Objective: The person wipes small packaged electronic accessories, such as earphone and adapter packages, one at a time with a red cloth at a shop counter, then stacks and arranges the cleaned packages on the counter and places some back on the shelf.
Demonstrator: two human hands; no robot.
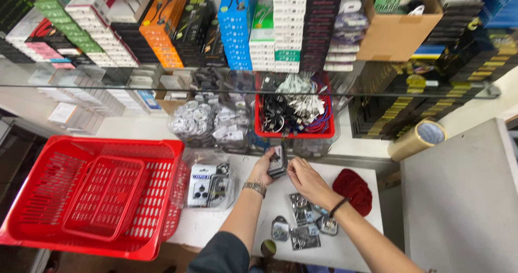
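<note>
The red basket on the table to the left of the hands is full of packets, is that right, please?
Not quite: the head view shows the red basket left of the hands holding only its own folded handle, no packets. The packets lie on the table under the hands.

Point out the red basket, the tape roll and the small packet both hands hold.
red basket [32, 235], head view, near rim
tape roll [431, 133], head view, end face
small packet [278, 161], head view, middle

Basket [81, 197] left of packets [302, 222]
</note>
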